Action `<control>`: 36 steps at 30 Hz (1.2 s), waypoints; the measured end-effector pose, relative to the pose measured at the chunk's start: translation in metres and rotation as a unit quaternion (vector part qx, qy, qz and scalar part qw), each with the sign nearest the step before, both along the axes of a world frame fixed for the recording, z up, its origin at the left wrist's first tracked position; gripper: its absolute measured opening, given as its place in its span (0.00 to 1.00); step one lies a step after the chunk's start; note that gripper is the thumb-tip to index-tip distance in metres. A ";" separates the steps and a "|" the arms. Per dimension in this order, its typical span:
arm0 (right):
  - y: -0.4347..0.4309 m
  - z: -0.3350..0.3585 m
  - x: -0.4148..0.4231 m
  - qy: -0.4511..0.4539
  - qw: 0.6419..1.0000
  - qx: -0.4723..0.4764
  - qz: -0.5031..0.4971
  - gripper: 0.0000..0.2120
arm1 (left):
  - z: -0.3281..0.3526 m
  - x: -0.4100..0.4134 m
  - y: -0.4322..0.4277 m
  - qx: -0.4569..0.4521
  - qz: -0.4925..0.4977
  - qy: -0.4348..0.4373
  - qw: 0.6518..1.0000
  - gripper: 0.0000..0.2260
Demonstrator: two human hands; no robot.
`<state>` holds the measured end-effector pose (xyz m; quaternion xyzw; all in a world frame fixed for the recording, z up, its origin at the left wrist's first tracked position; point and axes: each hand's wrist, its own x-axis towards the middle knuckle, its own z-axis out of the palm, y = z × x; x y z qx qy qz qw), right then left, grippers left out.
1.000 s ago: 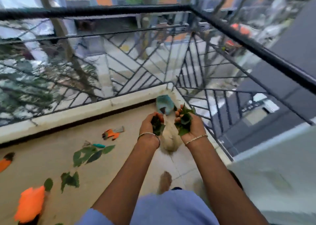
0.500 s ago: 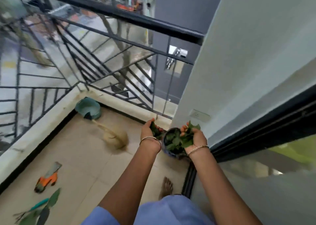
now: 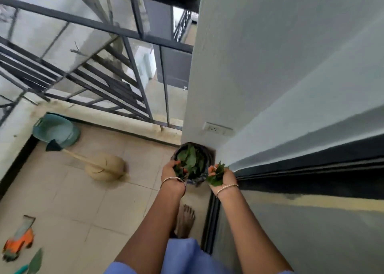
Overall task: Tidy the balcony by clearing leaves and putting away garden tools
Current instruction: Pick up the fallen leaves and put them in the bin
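A dark round bin (image 3: 204,151) stands on the floor in the corner by the wall, with green leaves (image 3: 191,159) inside. My left hand (image 3: 171,170) hovers over the bin's near rim and grips a bunch of leaves. My right hand (image 3: 223,177) holds another bunch of green leaves (image 3: 217,175) just right of the bin, palm up. An orange and grey garden glove (image 3: 19,240) lies on the tiles at the lower left, with a loose leaf (image 3: 36,261) and a teal-handled tool (image 3: 20,269) beside it.
A straw broom (image 3: 105,167) lies on the tiles with its handle toward a teal dustpan (image 3: 56,131) in the far left corner. Black railing (image 3: 108,74) bounds the balcony. A grey wall (image 3: 270,65) and a sliding door track (image 3: 209,221) are on the right. My bare foot (image 3: 185,219) stands near the bin.
The view turned right and drew closer to the bin. Both hands, still holding leaves, came over and beside the bin.
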<state>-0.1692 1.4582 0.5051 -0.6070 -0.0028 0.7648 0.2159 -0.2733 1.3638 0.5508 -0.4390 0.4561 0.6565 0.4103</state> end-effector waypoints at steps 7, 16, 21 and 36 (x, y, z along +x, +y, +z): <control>0.023 -0.133 -0.028 -0.061 0.997 -0.055 0.014 0.16 | -0.135 -0.032 0.037 -0.039 -0.067 -0.042 0.996 0.05; 0.049 -0.299 -0.064 -0.109 0.990 -0.050 0.072 0.18 | -0.317 -0.048 0.070 -0.058 -0.118 -0.028 0.991 0.20; 0.063 -0.368 -0.068 -0.114 0.985 -0.024 0.124 0.06 | -0.372 -0.046 0.079 -0.006 -0.115 -0.028 0.993 0.17; 0.026 -0.264 -0.032 -0.167 0.979 0.035 0.109 0.17 | -0.268 -0.047 0.026 -0.055 -0.145 0.023 0.988 0.16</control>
